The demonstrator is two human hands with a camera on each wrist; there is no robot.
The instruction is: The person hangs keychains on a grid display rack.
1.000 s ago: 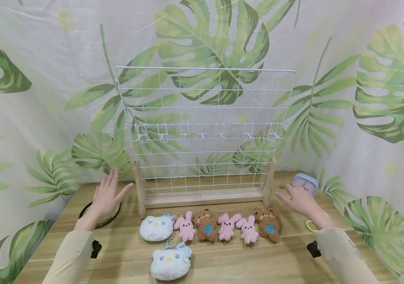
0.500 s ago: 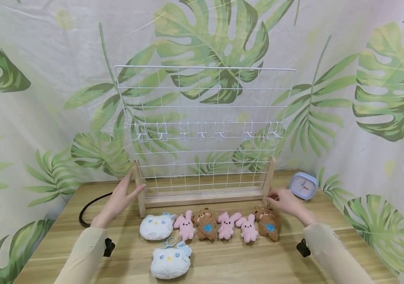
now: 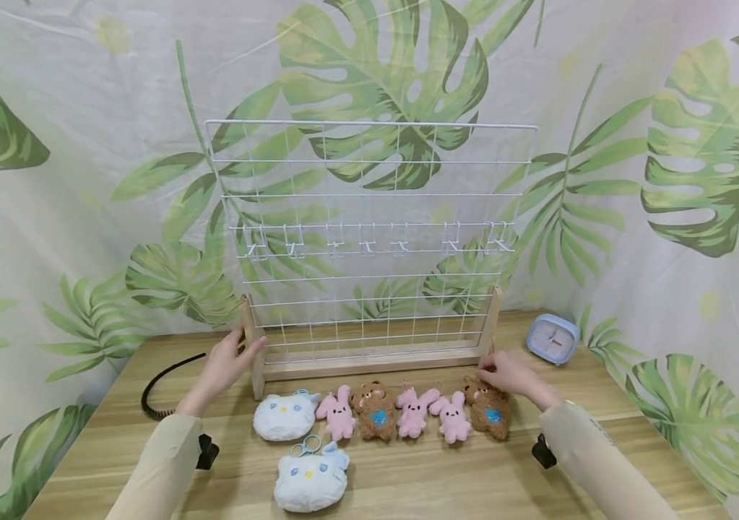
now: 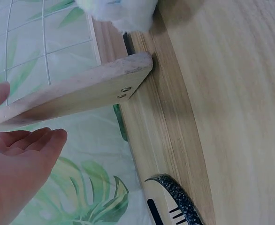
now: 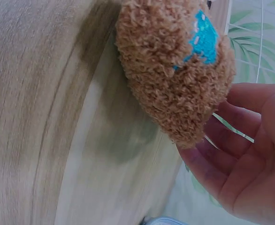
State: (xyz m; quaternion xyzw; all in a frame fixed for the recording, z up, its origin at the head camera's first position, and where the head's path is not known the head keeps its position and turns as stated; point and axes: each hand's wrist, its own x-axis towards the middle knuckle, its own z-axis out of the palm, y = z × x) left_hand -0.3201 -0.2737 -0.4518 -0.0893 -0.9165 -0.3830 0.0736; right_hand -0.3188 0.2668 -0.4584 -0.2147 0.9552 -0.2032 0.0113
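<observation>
A white wire grid rack (image 3: 369, 355) with wooden end posts stands on the table, several clear hooks (image 3: 367, 248) in a row across its grid. My left hand (image 3: 226, 368) holds its left post, thumb in front and curled fingers on the outer side; the left wrist view shows the post (image 4: 81, 91) between them. My right hand (image 3: 515, 375) has thumb and fingers around the foot of the right post. Just below that hand lies a brown plush bear (image 3: 489, 412) with a blue heart. In the right wrist view the bear (image 5: 170, 65) hides my fingertips.
Left of the bear lie pink plush bunnies (image 3: 452, 419), another brown bear (image 3: 376, 413) and a white plush cat head (image 3: 284, 417). A second cat head (image 3: 310, 482) lies in front. A black headband (image 3: 161, 383) is at far left, a blue clock (image 3: 552, 338) at back right.
Both hands have come inward from beside the rack to its posts, the right one also lower. The clock and headband show more than before. Rack and plush toys look unmoved.
</observation>
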